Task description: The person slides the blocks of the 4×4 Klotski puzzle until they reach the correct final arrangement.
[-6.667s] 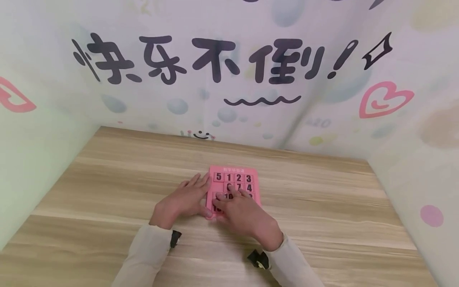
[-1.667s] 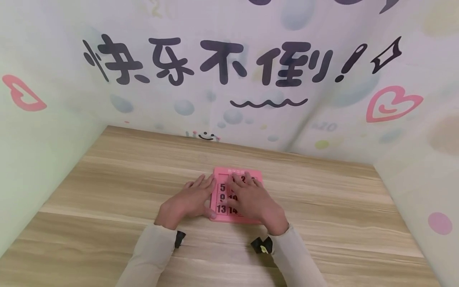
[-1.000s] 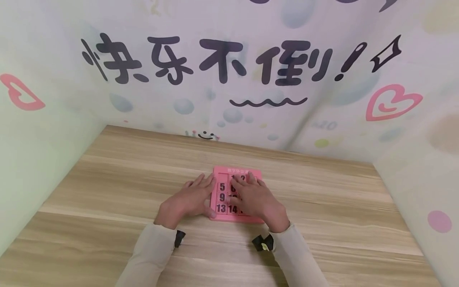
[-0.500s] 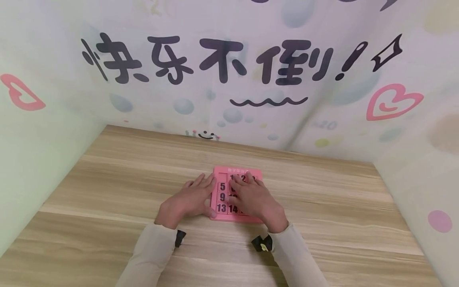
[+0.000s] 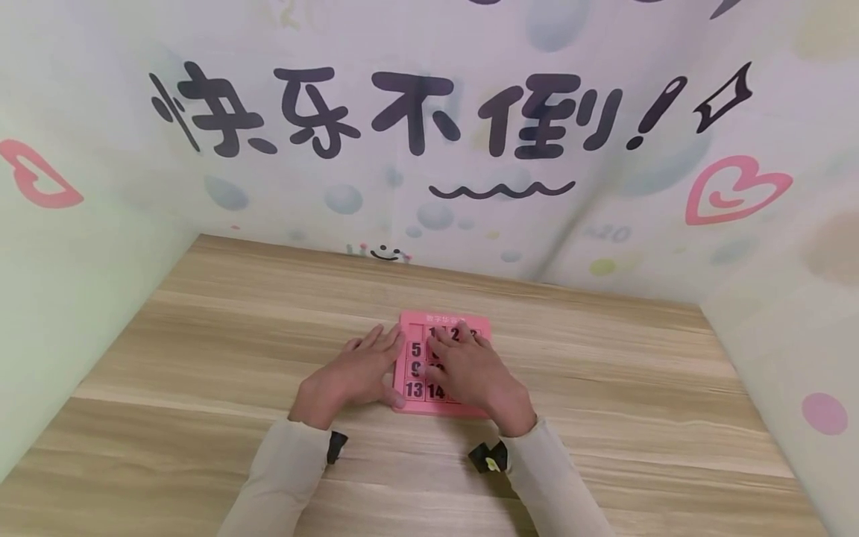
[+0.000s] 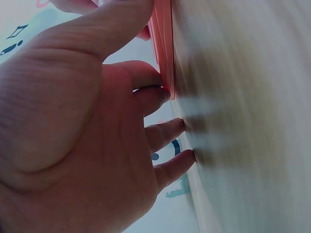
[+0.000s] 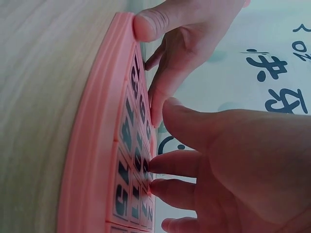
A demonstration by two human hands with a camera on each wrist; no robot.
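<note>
A pink sliding number puzzle (image 5: 429, 408) lies flat on the table, its numbers facing the person. Its upper left slot (image 5: 417, 332) holds no tile; tiles 5, 9 and 13 run down the left column beneath. The left hand (image 5: 349, 377) holds the puzzle's left side, thumb on the near corner and fingers along the edge toward the far corner. Over the tiles spreads the right hand (image 5: 473, 369), hiding much of the middle and right columns. In the right wrist view its fingertips (image 7: 158, 187) reach the tile faces around the 6 and 7, thumb raised.
The wood-grain table (image 5: 221, 335) extends on all sides of the puzzle. A white printed backdrop (image 5: 429, 209) with large black characters stands behind it, and pale panels close off both sides. Black wrist devices (image 5: 490, 456) sit under both sleeves.
Since the earliest frame, tile 5 has gone down one place, leaving the upper left slot bare. The right hand has moved up from the lower tiles. Over the last second it shifts only slightly.
</note>
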